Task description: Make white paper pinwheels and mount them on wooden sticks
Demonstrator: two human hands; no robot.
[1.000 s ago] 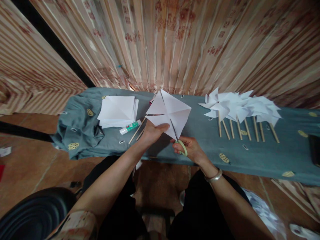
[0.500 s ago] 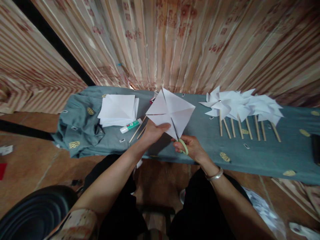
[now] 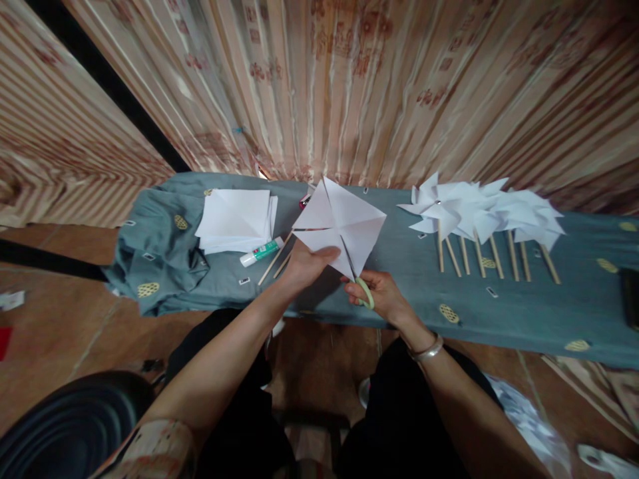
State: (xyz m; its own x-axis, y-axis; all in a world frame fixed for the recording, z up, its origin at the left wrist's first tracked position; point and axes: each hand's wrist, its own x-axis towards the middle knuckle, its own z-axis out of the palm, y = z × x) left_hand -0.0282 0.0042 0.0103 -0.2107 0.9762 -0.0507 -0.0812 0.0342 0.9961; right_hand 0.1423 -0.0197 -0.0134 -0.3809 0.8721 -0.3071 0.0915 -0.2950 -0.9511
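Note:
A square of white paper point(image 3: 358, 216) is held up cornerwise over the middle of the table. Slits run inward from its top, left and bottom corners, and fold lines cross at its centre. My left hand point(image 3: 310, 263) grips its lower left edge, thumb on top and the other fingers hidden beneath. Closed round the pale green handles of a pair of scissors point(image 3: 367, 295) is my right hand point(image 3: 382, 293); the blades lie at the slit in the bottom corner. Left of the paper are a glue stick point(image 3: 261, 251) and thin wooden sticks point(image 3: 272, 266).
A stack of white paper point(image 3: 234, 216) lies on the left of the cloth-covered table point(image 3: 319, 306). Several white paper pinwheels point(image 3: 479, 206) on sticks lie to the right. Behind hangs a patterned curtain point(image 3: 309, 93). A black round stool point(image 3: 74, 426) stands at lower left.
The paper's right corner has shifted slightly left and down, turning a little. Both hands keep their grips and have barely moved.

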